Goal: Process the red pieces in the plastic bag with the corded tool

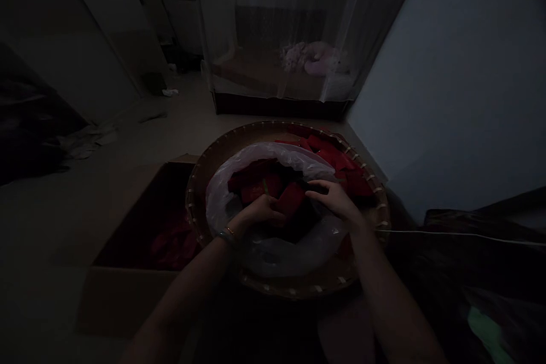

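Dim room | plastic bag [264,250] lies at centre of woven tray [205,165] | red piece [292,198] inside bag, between both hands | left hand [260,211] grip curled onto it | right hand [336,199] grip apart, fingertips resting on its edge | cardboard box [123,296] just beside tray

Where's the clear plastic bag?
Head view, centre: the clear plastic bag lies in the round woven tray, with the left hand and right hand at its mouth; cardboard box to its left.

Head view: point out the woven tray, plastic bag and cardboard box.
woven tray [256,127], head view, far rim.
plastic bag [273,153], head view, upper folded edge.
cardboard box [119,296], head view, near outer wall.
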The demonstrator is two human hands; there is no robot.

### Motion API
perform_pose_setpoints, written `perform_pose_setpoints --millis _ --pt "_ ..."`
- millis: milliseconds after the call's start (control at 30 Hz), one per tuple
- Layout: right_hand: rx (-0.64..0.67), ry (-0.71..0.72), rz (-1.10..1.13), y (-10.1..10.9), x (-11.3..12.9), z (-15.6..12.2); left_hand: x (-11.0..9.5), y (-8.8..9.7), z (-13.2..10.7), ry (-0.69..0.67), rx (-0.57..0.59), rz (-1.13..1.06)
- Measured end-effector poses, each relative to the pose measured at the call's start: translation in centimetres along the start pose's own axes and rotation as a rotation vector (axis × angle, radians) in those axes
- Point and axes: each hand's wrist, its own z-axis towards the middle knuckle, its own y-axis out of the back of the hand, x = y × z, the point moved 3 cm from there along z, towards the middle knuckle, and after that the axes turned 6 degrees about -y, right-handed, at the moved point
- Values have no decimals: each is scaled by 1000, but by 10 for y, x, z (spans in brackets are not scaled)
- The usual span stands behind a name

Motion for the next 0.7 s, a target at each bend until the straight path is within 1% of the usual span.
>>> perform_pose_setpoints --millis 67,167,233,267,300,367,433,500,600,700 --pt "16 -28 6 3 -6 0 2 4 4 -21 -64 -20" --pt "103 -54 -94 -1 -16 1 3 12 10 -64 -197 -92" --pt "119 -31 -196 -6 -22 2 3 14 12 -89 -234 -135" --pt "108 -11 -234 -8 -23 3 3 14 13 -95 -224 -139" --pt "91 10 -250 -10 -23 4 2 13 12 -98 -194 -129" --pt "42 46 -203 -13 -18 5 2 9 9 -101 -102 -74" --pt "-36 93 -92 -13 -8 4 1 4 5 -96 -2 3" --pt "-113 157 -42 -14 5 0 0 -1 0 -93 87 68" --pt "-160 239 -150 -20 20 -7 -4 -7 -7 -79 183 117" --pt "-198 328 -246 -27 28 -13 -10 -10 -12 -90 238 127"
